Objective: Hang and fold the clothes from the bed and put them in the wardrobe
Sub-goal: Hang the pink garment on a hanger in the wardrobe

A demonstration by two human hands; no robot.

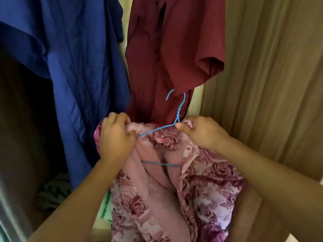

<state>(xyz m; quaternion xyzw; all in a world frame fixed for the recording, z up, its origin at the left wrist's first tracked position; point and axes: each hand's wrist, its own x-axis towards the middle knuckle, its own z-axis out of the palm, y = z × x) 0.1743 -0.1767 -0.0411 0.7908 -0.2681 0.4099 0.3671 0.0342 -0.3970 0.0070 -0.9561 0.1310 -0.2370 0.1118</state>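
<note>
Cloth of a pink rose-print garment (201, 180) is held bunched at the centre of the frame, with a blue wire hanger (178, 110) pushed into its neck. The grip of the left hand (116, 137) is curled round the garment; that of the right hand (204, 131) is pinched on it beside the hanger's twisted stem. A blue shirt (70, 49) and a maroon shirt (174, 41) are hung above.

Bare left forearm (82, 194); bare right forearm (262, 172)

Head camera, looking forward and down, close on wardrobe (262, 67)
</note>
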